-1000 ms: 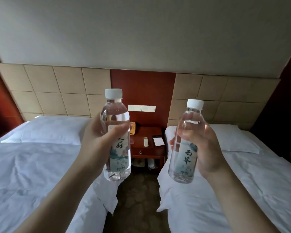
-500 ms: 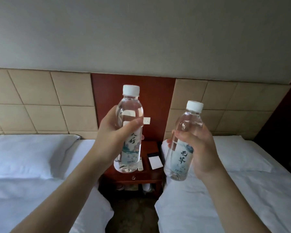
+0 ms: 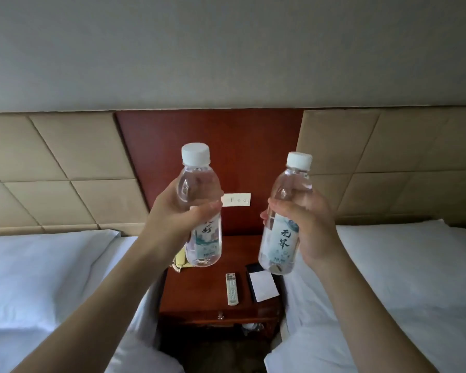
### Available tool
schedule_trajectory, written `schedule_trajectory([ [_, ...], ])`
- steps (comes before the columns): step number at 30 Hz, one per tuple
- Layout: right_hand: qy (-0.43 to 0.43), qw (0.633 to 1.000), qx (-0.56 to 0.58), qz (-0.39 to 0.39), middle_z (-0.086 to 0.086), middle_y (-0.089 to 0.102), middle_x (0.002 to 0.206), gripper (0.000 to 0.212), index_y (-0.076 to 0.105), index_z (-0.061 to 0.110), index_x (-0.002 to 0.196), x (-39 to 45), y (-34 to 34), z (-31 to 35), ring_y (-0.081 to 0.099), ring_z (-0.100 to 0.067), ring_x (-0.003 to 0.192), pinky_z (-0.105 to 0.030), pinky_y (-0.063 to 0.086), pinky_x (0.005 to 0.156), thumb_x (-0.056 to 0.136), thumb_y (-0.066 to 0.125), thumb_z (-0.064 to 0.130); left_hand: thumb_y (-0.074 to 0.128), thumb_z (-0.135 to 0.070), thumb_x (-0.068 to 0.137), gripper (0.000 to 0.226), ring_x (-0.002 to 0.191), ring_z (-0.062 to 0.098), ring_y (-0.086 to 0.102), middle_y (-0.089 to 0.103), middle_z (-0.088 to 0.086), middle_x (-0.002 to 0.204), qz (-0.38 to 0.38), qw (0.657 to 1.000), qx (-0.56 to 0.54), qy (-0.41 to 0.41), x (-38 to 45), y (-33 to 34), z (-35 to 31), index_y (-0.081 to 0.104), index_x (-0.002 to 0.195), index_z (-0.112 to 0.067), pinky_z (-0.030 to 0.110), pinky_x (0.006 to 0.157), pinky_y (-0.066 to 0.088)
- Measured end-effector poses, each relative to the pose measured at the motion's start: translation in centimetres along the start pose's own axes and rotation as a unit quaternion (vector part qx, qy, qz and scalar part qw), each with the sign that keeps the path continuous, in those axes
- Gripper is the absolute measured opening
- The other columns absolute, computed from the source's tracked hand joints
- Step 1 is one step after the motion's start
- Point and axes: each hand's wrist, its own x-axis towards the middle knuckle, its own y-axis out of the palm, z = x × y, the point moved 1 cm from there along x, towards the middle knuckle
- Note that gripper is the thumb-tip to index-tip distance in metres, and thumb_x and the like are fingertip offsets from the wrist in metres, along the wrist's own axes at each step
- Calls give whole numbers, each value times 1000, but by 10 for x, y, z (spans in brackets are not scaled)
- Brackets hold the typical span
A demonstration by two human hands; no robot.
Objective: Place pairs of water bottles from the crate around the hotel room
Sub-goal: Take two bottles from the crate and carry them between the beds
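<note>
Two clear, white-capped bottles (image 3: 201, 211) (image 3: 283, 224), upright, one per hand.

Wooden nightstand (image 3: 199, 297), remote (image 3: 232, 289), notepad (image 3: 263, 286), probably phone (image 3: 180, 261)

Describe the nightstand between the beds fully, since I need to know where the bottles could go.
The nightstand is dark reddish wood with a glossy flat top, a front drawer with a small metal pull, and an open shelf below holding unclear items. It stands against the red wall panel, wedged between the two white beds. On top lie a yellowish phone at the back left, a white remote and a dark folder with a white card at the right. The front-left area is bare.
</note>
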Motion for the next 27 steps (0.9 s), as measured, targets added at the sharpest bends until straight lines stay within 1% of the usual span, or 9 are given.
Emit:
schedule_trajectory([
  [5, 37, 999, -12, 27, -14, 68, 98, 50, 64, 22, 100, 101, -10, -43, 70, -42, 94, -63, 53, 91, 54, 83, 31, 76, -20, 58, 36, 82, 16, 68, 69, 2, 86, 5, 1000, -2, -8, 83, 8, 35, 67, 93, -23, 27, 75, 57],
  [7, 55, 997, -19, 46, -11, 69, 94, 45, 63, 23, 97, 133, -11, -56, 71, -37, 93, -59, 54, 90, 56, 82, 25, 77, -18, 59, 37, 81, 15, 67, 67, 2, 84, 2, 1000, 4, -16, 110, 6, 50, 64, 94, -19, 27, 73, 55],
  [11, 67, 995, -23, 70, 1, 69, 82, 40, 59, 21, 96, 182, -10, -85, 69, -20, 78, -42, 53, 76, 62, 77, 11, 80, -20, 61, 38, 83, 13, 67, 68, -2, 86, -10, 999, 32, -39, 157, -2, 88, 64, 96, -22, 27, 72, 54],
  [13, 72, 994, -40, 75, 5, 70, 84, 44, 59, 27, 101, 202, -10, -105, 69, -14, 82, -38, 52, 78, 63, 78, 12, 81, -18, 64, 37, 85, 12, 66, 67, 0, 90, -4, 997, 57, -44, 179, -6, 113, 64, 97, -17, 27, 73, 53],
  [17, 91, 985, -109, 99, 8, 69, 93, 47, 59, 35, 105, 242, -6, -153, 69, -15, 97, -43, 52, 92, 66, 80, 21, 84, -15, 69, 47, 91, 15, 68, 70, 0, 96, 2, 993, 94, -76, 218, -26, 176, 62, 110, -22, 28, 76, 53],
  [21, 120, 977, -152, 88, 11, 70, 96, 50, 60, 43, 102, 272, -2, -205, 69, -12, 98, -40, 55, 91, 62, 84, 26, 88, -15, 67, 55, 97, 14, 67, 70, -8, 102, 25, 984, 142, -101, 249, -48, 244, 59, 111, -32, 30, 82, 53],
  [23, 124, 974, -173, 74, 4, 70, 96, 49, 61, 34, 104, 283, 1, -232, 69, -19, 97, -48, 56, 91, 62, 85, 28, 90, -15, 67, 58, 99, 10, 65, 68, -14, 104, 39, 982, 144, -114, 259, -54, 274, 59, 112, -32, 24, 84, 51],
  [25, 130, 969, -197, 68, -2, 70, 97, 48, 60, 23, 107, 291, 3, -261, 69, -22, 97, -52, 56, 90, 66, 85, 26, 90, -16, 67, 59, 102, 8, 64, 68, -13, 105, 45, 980, 146, -128, 268, -60, 308, 58, 115, -30, 22, 86, 49],
  [27, 151, 965, -210, 49, 3, 72, 102, 53, 61, 28, 112, 298, 4, -291, 68, -16, 101, -43, 57, 90, 66, 88, 27, 90, -20, 66, 62, 106, 11, 63, 67, -6, 110, 37, 979, 143, -139, 276, -66, 344, 57, 118, -30, 28, 89, 50],
])
